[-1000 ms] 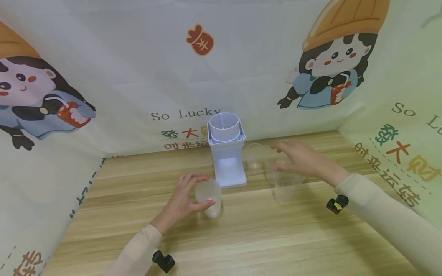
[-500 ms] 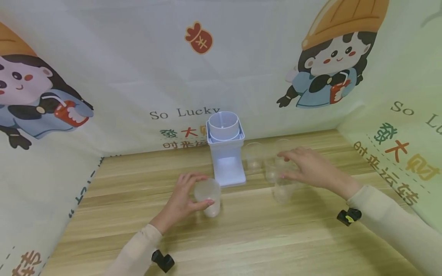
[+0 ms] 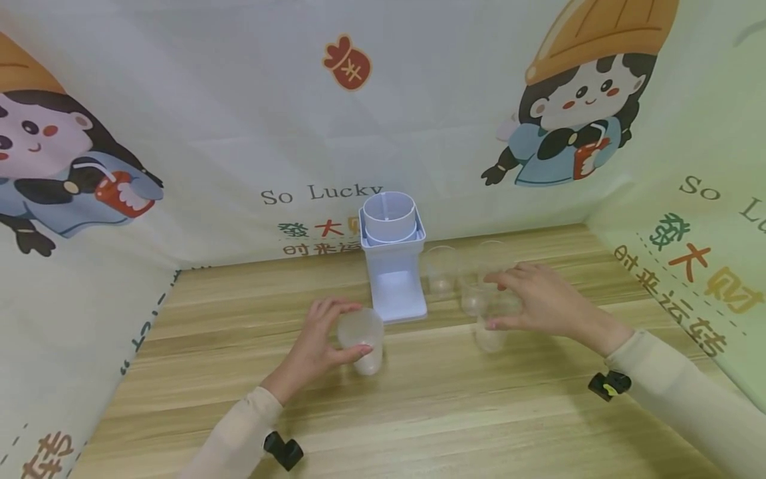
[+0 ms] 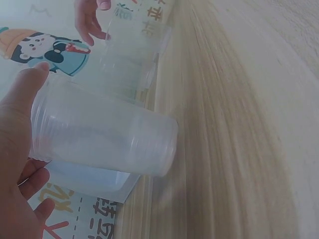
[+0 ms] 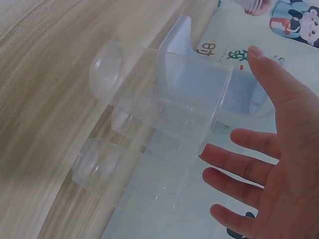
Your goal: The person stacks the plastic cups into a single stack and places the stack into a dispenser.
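Note:
My left hand [image 3: 316,342] holds a nested stack of clear plastic cups [image 3: 366,332] near its rim, thumb on the near side. The left wrist view shows the stack [image 4: 109,129] upright on the wooden surface, its layered rims by the thumb. My right hand [image 3: 547,303] hovers with parted fingers at the rim of a single clear plastic cup [image 3: 491,339]. In the right wrist view, the fingers [image 5: 239,162] are spread, one fingertip right at the rim of the cup [image 5: 159,84], and nothing is gripped.
Several more clear cups stand beside it, one [image 3: 441,283] near a pale blue-white cup-topped dispenser [image 3: 399,299]. The dispenser stands at the back middle of the wooden table [image 3: 419,412]. A printed cloth [image 3: 239,133] hangs behind and at both sides.
My right hand has drawn back to the right and slightly nearer, uncovering more of the clear cups. The left hand and its cup stack stay in place.

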Demonstrator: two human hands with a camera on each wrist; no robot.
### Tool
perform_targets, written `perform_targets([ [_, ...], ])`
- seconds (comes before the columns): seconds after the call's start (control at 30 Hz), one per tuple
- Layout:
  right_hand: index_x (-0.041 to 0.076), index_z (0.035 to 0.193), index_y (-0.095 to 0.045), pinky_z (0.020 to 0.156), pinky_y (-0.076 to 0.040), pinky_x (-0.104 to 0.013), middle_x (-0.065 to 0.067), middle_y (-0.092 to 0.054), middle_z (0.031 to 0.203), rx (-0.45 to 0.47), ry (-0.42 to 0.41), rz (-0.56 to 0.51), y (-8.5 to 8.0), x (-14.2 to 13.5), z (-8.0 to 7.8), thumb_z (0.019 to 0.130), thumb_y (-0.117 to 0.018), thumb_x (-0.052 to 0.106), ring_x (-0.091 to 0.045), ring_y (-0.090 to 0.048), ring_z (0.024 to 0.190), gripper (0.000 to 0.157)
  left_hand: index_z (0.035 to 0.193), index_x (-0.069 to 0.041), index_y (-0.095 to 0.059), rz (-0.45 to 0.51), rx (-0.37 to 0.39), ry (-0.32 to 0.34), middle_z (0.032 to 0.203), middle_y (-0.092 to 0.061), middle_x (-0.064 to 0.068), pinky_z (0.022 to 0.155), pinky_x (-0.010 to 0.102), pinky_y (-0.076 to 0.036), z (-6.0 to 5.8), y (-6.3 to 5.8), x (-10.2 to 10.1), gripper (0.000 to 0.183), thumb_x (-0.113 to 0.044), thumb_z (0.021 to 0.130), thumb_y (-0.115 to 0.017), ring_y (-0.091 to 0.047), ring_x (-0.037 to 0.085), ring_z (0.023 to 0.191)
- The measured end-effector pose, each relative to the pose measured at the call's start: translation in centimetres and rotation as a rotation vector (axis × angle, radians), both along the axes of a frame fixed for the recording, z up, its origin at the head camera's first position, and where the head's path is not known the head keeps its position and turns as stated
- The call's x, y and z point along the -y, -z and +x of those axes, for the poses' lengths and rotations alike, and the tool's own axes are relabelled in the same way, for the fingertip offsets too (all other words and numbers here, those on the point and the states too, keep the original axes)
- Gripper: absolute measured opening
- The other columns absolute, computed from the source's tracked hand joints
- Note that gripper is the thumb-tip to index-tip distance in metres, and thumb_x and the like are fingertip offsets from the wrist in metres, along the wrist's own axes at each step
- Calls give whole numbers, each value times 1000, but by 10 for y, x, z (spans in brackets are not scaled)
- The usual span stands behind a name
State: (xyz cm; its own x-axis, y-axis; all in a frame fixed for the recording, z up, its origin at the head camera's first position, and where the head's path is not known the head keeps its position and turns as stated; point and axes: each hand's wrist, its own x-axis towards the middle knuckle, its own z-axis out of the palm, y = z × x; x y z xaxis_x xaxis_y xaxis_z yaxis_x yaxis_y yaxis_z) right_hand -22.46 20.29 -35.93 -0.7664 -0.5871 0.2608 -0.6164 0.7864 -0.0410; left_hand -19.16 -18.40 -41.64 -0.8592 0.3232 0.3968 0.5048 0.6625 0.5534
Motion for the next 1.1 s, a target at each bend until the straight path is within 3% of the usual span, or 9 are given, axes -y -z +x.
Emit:
perform_targets([
  [0.33, 10, 131, -61, 103, -44, -57, -12, -71, 118, -11, 0, 39, 4, -1, 0, 77, -74, 61, -34, -64, 110, 76, 125, -10, -60, 1, -6, 1, 128, -58, 11, 99, 53, -45, 0, 0, -1, 66, -29, 69, -90, -45, 31, 122],
  [0.63, 10, 132, -60, 99, -47, -54, -4, -73, 103, -19, -12, 38, 6, -1, -1, 77, -74, 60, -27, -65, 100, 76, 125, -10, -60, -5, -8, -1, 129, -58, 10, 99, 54, -45, -1, 1, -1, 66, -29, 70, -90, -45, 30, 122],
  [0.9, 9, 129, -61, 104, -42, -59, -12, -74, 112, -82, -51, 34, -4, -1, 0, 75, -78, 54, -33, -68, 104, 72, 125, -10, -60, 5, -12, 6, 129, -58, 12, 100, 54, -44, -1, 1, -1, 67, -29, 69, -90, -45, 31, 123],
  [1.1, 7, 130, -60, 109, -38, -62, -12, -74, 114, -58, -69, 26, -13, 1, 3, 77, -79, 49, -29, -71, 104, 71, 124, -9, -60, 6, -17, 8, 129, -58, 13, 100, 55, -45, -1, 1, 0, 66, -28, 68, -90, -45, 32, 123],
])
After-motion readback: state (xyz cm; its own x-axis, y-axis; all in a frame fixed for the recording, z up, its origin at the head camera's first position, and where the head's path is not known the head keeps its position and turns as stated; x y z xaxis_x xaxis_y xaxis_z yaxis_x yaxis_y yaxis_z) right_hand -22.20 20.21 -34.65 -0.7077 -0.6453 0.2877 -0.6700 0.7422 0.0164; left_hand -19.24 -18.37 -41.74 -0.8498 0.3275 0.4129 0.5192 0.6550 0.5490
